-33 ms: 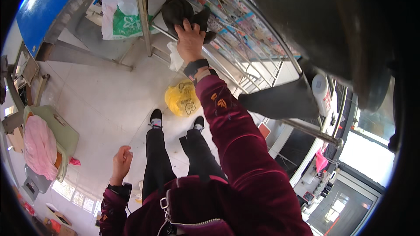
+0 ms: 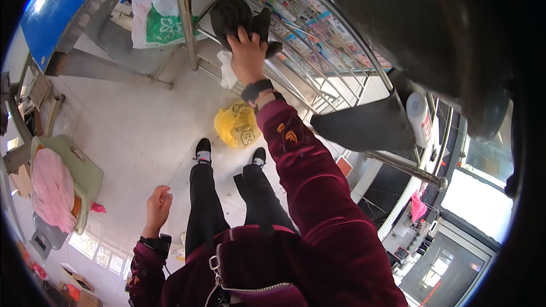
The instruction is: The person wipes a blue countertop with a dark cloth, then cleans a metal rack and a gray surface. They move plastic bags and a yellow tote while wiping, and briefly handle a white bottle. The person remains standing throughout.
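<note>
My right hand (image 2: 248, 57) reaches far ahead at the end of an outstretched arm, its fingers bent into a dark, crumpled cloth (image 2: 230, 16). That bundle rests against a metal-tube rack (image 2: 318, 51); the fingertips are partly sunk in its folds. A piece of white paper or tissue (image 2: 227, 70) hangs beside the wrist. My left hand (image 2: 158, 210) is held low at the left of my legs, fingers loosely bent, and nothing shows in it. Each wrist wears a dark band or watch.
A tied yellow plastic bag (image 2: 238, 126) lies on the floor ahead of my feet. White and green bags (image 2: 162, 23) stand beyond a metal post (image 2: 185, 17). Left is a green chair (image 2: 85, 173) with pink cloth (image 2: 51, 190). A white bottle (image 2: 418, 119) sits right.
The view has shifted very slightly. My right hand stays on the dark cloth, and my left hand keeps nearly the same place and pose.
</note>
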The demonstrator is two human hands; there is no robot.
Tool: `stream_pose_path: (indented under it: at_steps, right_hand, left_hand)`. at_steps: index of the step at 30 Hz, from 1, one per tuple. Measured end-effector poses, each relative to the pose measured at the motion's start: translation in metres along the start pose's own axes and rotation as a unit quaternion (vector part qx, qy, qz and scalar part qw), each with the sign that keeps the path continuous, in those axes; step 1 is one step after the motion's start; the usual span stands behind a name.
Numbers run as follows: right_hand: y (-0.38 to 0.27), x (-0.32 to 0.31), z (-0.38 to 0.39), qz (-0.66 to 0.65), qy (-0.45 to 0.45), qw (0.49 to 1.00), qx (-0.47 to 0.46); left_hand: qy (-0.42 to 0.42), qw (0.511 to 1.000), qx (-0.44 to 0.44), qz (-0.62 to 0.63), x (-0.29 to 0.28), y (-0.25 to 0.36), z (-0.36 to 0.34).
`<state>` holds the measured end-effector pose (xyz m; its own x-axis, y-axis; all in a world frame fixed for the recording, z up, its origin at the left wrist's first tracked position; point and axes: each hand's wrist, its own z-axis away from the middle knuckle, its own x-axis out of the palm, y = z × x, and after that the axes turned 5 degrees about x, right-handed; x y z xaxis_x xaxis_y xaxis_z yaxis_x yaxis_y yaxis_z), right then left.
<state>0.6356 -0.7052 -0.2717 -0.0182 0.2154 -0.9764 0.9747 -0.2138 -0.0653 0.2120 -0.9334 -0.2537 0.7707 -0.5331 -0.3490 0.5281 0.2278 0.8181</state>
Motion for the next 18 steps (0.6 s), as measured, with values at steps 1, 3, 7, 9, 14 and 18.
stream_pose_path:
  at_steps: [1,3,7,9,14,18]
  right_hand:
    - [0.006,-0.007,0.02,-0.002,0.02,1.0,-0.006]
    - [0.024,-0.018,0.058,0.029,0.031,0.999,0.006]
    - [0.097,-0.039,0.126,0.011,0.004,0.998,0.055]
    - [0.14,-0.054,0.162,0.038,-0.046,0.994,0.086]
    - [0.226,-0.087,0.252,0.163,-0.121,0.961,0.188]
    - [0.238,-0.071,0.271,0.188,-0.147,0.937,0.256]
  left_hand:
    - [-0.003,1.0,-0.001,-0.013,0.0,0.001,0.0]
    - [0.002,1.0,0.021,-0.017,0.003,0.007,0.0]
    - [-0.007,0.997,0.053,-0.056,0.013,0.023,0.0]
    - [-0.013,0.995,0.069,-0.064,0.023,0.032,-0.001]
    - [-0.021,0.994,0.092,-0.049,0.051,0.054,-0.001]
    - [-0.033,0.996,0.074,-0.046,0.069,0.064,0.005]
